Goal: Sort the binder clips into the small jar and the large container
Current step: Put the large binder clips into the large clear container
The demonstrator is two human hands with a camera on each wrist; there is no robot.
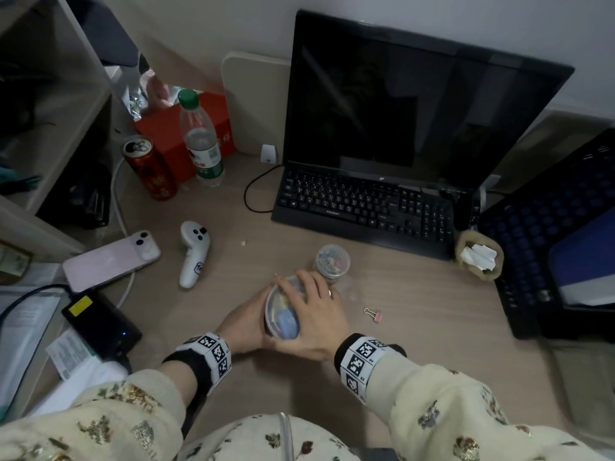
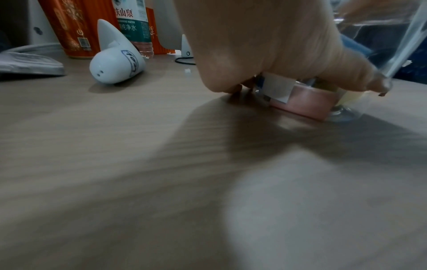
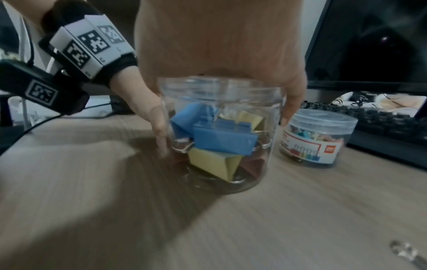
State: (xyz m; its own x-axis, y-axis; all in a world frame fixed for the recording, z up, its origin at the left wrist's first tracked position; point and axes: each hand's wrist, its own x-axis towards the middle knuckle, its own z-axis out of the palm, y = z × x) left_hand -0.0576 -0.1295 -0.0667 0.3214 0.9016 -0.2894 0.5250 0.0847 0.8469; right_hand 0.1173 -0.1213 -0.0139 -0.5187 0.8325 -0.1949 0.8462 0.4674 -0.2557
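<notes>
large container [image 3: 219,138] upright on surface [image 1: 416,344], big clips inside | right hand [image 1: 312,314] clasps its lid from above, likely closing it | left hand [image 1: 244,322] wraps its side to steady it | small jar [image 1: 332,262] lidded, just behind | pink clip [image 1: 375,315] loose, unsorted

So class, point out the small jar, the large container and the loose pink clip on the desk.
small jar [image 3: 320,140]: right wrist view, on its labelled side wall.
large container [image 3: 219,146]: right wrist view, on its clear front wall.
pink clip [image 1: 377,316]: head view, on its pink body.
</notes>
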